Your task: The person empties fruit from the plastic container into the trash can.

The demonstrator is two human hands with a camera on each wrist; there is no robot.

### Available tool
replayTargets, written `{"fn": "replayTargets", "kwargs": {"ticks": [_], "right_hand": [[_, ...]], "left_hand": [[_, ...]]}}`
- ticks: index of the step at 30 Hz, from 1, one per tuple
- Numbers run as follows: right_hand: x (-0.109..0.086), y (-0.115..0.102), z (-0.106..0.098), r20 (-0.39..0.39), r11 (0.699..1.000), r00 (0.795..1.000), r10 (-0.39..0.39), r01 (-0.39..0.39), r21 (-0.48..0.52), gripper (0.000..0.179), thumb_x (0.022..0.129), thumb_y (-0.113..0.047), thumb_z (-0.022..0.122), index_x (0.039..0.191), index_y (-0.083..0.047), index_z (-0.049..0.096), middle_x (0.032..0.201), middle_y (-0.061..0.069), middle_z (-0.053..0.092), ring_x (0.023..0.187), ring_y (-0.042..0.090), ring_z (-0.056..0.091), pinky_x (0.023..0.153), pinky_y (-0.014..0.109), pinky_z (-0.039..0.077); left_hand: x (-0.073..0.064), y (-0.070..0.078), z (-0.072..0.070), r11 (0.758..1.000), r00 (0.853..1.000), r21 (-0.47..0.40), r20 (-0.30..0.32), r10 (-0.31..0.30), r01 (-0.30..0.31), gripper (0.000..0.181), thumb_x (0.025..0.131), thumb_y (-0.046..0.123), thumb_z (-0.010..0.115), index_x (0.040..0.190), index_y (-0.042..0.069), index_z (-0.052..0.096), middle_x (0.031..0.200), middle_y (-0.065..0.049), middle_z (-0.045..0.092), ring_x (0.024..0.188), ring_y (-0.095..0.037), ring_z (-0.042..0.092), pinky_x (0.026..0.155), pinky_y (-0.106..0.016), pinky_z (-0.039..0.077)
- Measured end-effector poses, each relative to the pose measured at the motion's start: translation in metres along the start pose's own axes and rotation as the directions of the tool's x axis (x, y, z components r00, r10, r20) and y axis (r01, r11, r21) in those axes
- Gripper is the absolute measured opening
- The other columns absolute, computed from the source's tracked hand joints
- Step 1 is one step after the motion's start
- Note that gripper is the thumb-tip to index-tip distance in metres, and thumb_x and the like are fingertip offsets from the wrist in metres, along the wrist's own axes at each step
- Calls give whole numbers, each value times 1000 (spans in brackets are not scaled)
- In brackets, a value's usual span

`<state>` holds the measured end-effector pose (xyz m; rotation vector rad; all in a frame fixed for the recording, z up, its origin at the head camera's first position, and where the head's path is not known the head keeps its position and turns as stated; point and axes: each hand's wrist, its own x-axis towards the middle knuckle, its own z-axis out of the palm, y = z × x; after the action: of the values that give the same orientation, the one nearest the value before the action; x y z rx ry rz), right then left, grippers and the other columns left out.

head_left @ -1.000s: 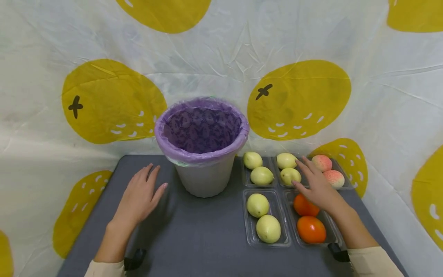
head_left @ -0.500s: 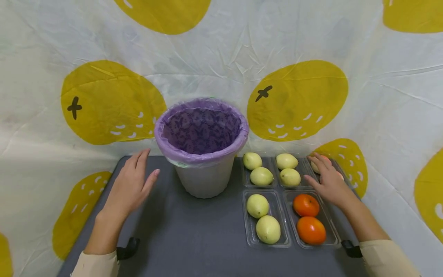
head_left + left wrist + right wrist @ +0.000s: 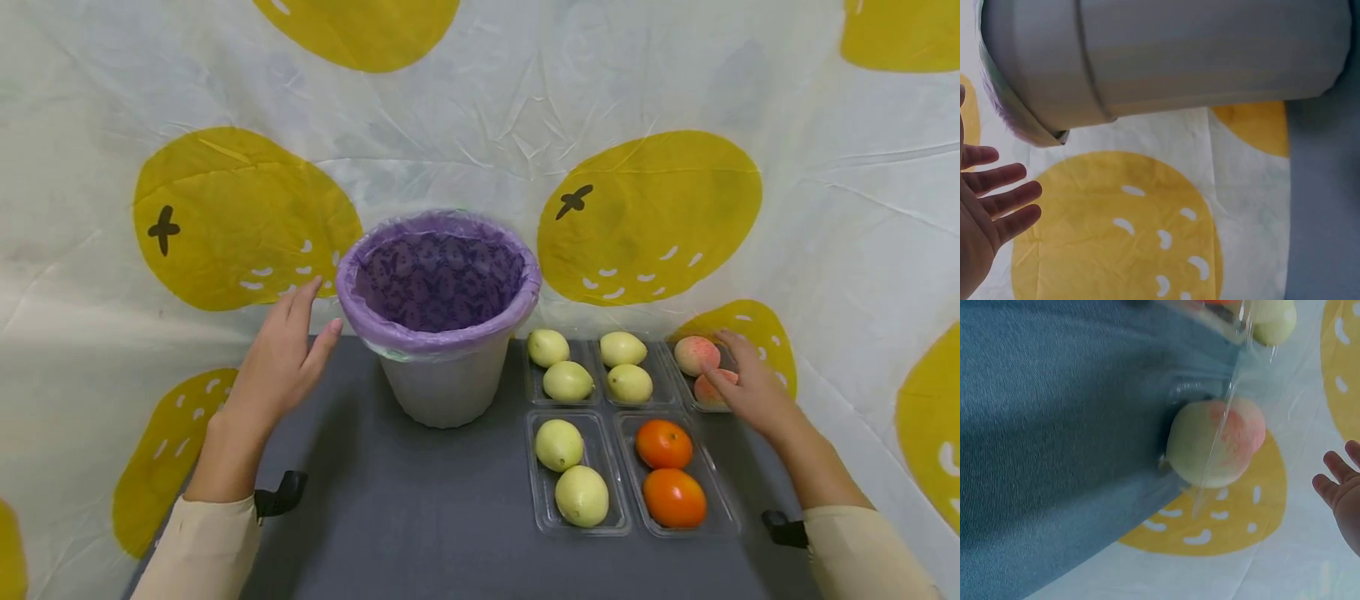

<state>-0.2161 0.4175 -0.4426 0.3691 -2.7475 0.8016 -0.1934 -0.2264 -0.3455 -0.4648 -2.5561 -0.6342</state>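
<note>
My left hand hovers just left of a pale bin lined with a purple bag, its fingers spread and holding nothing. In the left wrist view those fingers lie apart from the bin's rim. On the far right my right hand is held over the right side of a clear plastic tray with two peaches. Its thumb overlaps the nearer peach in the head view. The right wrist view has the peach in its tray, with the fingers extended and away from it.
Three clear trays hold pairs of pale yellow lemon-like fruits. Another tray holds two orange-red fruits, perhaps persimmons or tomatoes. Behind the grey table hangs a white cloth with yellow fruit prints.
My right hand has moved right, from over the lemon-like fruits across the peaches to their right side. My left hand has risen and shifted slightly left. Fruits and bin stay put.
</note>
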Motion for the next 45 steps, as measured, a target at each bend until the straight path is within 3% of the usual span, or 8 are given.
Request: {"fn": "replayTargets", "kwargs": {"ticks": [6,11,18,22,30,34,39,45], "right_hand": [[4,14,-8,38,996,997,67,-65,-63,65,106,-23,58,150,17,32,143,46,38,128,64,38,102,77,32],[7,23,-11,83,986,984,159,-155,-61,71,108,-32,52,154,16,26,143,48,37,124,65,41,95,77,37],[6,37,-18,137,960,950,280,-280,-19,77,110,-41,43,158,14,17,151,47,29,130,68,36,96,79,37],[6,42,-22,131,951,943,307,-308,-14,75,110,-41,42,157,13,19,151,45,31,130,66,38,95,77,40],[12,54,-28,134,937,928,347,-348,-22,75,111,-44,37,158,11,19,154,42,31,132,64,38,97,74,40],[13,63,-30,135,926,916,377,-377,-23,74,112,-43,34,157,14,20,152,42,34,133,65,38,99,74,40],[14,74,-28,118,916,908,401,-401,-23,72,112,-43,34,155,15,26,148,43,38,133,63,40,99,72,42],[11,88,-22,121,918,910,397,-397,-26,69,113,-41,33,153,16,30,146,44,39,129,62,41,97,71,42]], "left_hand": [[22,0,-2,999,999,-19,21,-47,47,71,109,40,49,164,3,22,149,-28,47,136,-46,46,112,-66,38],[40,0,-4,991,990,-59,82,-113,118,77,109,49,45,166,6,16,150,-26,46,134,-44,48,109,-66,42],[59,2,-11,943,963,-223,169,-210,245,78,107,52,47,164,5,22,151,-23,48,132,-44,53,107,-64,46],[68,3,-12,896,943,-311,203,-263,317,74,106,50,51,162,5,31,148,-21,53,129,-42,58,100,-60,52],[78,5,-10,789,893,-418,224,-391,451,64,105,37,60,157,4,43,142,-21,55,114,-31,63,72,-19,58],[81,4,-8,719,868,-488,239,-435,494,58,105,29,61,154,2,46,137,-20,53,101,-19,64,69,-17,59],[83,2,-8,603,832,-580,302,-465,547,54,105,22,60,154,1,46,125,-8,52,91,-5,61,72,-16,59],[85,3,-11,521,806,-621,383,-451,586,57,106,18,59,156,0,41,122,-5,52,93,-3,63,75,-17,60]]}}
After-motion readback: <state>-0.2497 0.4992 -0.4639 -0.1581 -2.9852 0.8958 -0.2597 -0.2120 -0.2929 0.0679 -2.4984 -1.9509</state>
